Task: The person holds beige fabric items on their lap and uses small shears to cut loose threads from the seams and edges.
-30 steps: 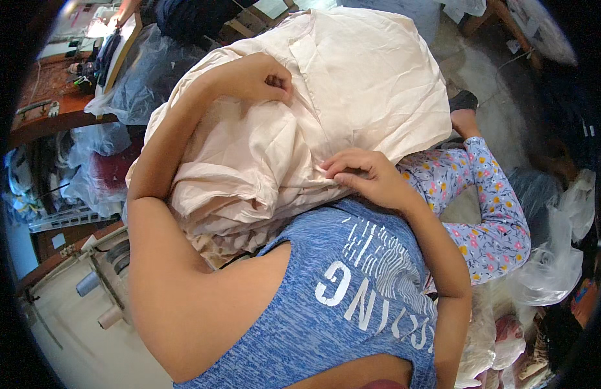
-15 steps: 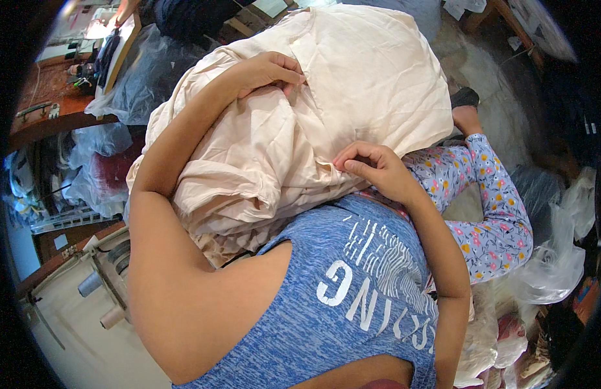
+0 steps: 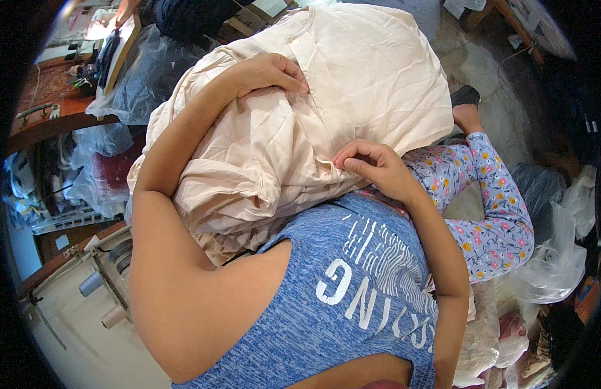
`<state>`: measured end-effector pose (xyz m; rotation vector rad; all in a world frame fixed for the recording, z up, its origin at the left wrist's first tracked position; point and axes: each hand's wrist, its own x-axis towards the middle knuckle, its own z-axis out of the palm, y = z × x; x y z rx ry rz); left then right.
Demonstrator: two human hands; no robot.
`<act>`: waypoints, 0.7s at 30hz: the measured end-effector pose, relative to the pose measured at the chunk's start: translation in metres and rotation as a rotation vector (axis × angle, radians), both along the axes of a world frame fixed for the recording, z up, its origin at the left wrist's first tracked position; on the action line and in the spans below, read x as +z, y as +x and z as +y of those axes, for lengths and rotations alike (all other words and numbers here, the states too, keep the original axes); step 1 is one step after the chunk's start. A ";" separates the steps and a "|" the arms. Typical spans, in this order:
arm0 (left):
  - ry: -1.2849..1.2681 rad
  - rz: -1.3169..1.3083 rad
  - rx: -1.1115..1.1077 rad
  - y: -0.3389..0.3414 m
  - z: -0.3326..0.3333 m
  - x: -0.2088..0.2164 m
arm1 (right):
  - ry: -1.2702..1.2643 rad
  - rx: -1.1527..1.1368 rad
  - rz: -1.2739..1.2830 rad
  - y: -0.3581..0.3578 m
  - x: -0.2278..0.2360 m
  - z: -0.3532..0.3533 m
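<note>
**A big soft cloth in two hands**

The cream cloth (image 3: 352, 84) fills the middle and top of the frame, bunched on the person's lap. It looks light, floppy and wrinkly, so edges and folds are good spots to grab. The left hand (image 3: 271, 70) lies curled on top, gripping a fold. The right hand (image 3: 372, 162) pinches an edge. A wooden table (image 3: 57, 117) and plastic bags (image 3: 141, 78) sit upper left.
</note>
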<state>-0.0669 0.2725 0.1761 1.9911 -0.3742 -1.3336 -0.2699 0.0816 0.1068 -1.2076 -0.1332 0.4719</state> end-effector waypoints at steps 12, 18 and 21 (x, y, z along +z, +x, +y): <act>0.049 0.049 0.094 0.004 -0.004 -0.002 | -0.025 0.013 0.012 0.000 -0.002 -0.001; -0.026 -0.099 -0.176 0.018 0.015 -0.007 | -0.010 0.022 0.005 0.000 -0.003 -0.001; -0.034 -0.178 -0.336 0.011 0.008 0.007 | -0.007 -0.006 -0.004 0.000 -0.004 0.000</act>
